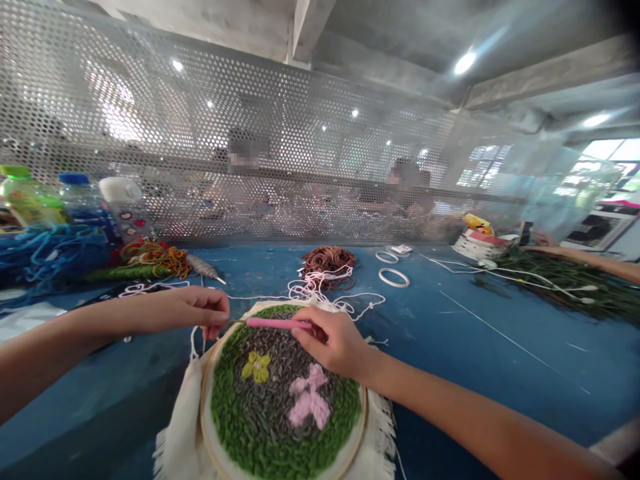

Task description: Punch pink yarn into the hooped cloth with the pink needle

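We found the right hand (pixel 333 343) closed in a grip on a pink-handled punch needle (pixel 277 323), its thin metal shaft pointing toward the left hand (pixel 197 310). The left hand was closed, fingers curled, just beside the needle's tip; we could not tell whether it pinched a strand of yarn. Both hands were above the top edge of a wooden embroidery hoop (pixel 204 417). Its cream fringed fabric (pixel 173 433) carried looped green, grey, yellow and pink yarn forming a green border, a grey centre and two flowers. The hoop lay on a blue tabletop (pixel 450 333), with a tangle of white yarn (pixel 315 288) at its top edge, beside a coil of brown yarn (pixel 327 263). Two white rings (pixel 393 277) lay to the right. At far left we recorded heaped blue yarn (pixel 50 257) and three bottles (pixel 80 200), one with a green cap, one blue, one white with stickers; no writing on them was legible. At far right, a co-worker's forearm (pixel 585 259) extended over dark green yarn (pixel 565 280). A perforated metal screen (pixel 200 133) stood behind the tabletop.
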Available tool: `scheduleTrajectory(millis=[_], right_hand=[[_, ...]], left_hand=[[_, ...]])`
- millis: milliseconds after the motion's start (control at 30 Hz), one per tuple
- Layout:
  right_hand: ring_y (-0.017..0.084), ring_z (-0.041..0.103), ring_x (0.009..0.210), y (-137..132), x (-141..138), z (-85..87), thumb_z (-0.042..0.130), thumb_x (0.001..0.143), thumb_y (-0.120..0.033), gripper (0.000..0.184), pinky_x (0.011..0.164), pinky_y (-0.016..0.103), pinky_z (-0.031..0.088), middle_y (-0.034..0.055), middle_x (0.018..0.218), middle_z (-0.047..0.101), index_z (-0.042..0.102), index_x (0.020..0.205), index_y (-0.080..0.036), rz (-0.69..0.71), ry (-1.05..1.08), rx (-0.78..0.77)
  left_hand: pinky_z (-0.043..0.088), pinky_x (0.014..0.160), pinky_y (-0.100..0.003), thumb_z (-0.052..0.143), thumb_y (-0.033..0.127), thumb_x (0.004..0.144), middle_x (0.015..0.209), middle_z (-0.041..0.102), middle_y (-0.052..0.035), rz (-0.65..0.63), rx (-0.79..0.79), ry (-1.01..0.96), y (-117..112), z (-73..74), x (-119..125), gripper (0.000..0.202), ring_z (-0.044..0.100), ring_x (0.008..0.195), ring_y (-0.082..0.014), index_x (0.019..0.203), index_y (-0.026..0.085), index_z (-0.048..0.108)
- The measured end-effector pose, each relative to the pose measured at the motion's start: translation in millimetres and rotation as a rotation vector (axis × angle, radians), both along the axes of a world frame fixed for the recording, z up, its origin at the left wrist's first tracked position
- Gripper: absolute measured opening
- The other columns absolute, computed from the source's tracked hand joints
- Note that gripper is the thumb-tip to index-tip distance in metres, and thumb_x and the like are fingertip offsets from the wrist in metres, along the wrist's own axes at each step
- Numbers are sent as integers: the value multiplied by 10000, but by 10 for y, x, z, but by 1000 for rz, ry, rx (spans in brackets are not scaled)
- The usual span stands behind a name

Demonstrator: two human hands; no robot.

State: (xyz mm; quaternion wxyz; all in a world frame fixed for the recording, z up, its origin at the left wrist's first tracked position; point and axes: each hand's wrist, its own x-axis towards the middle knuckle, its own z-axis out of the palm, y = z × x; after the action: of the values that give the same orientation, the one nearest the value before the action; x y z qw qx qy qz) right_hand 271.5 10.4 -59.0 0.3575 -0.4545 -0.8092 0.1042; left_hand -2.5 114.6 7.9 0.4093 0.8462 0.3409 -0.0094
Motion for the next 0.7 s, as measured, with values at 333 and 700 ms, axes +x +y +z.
scheduleTrajectory(millis=[333, 700], right_hand=[[80, 431, 502, 19, 26, -61, 523, 892, -328, 176, 485, 210, 296, -47, 610, 500, 611, 963, -193, 62, 41, -65], [80, 415, 506, 44, 57, -67, 545, 883, -314, 179, 481, 209, 295, -34, 613, 494, 624, 947, -167, 116, 73, -100]], left_hand=[[449, 699, -264, 554, 435, 801, 767, 666, -22, 53, -72, -76, 153, -120, -19, 274, 594, 724, -147, 764, 165, 585], [414, 701, -230, 532, 379, 830, 796, 671, -12, 60, 21, -39, 108, -52, -29, 243, 569, 742, -129, 809, 149, 609]])
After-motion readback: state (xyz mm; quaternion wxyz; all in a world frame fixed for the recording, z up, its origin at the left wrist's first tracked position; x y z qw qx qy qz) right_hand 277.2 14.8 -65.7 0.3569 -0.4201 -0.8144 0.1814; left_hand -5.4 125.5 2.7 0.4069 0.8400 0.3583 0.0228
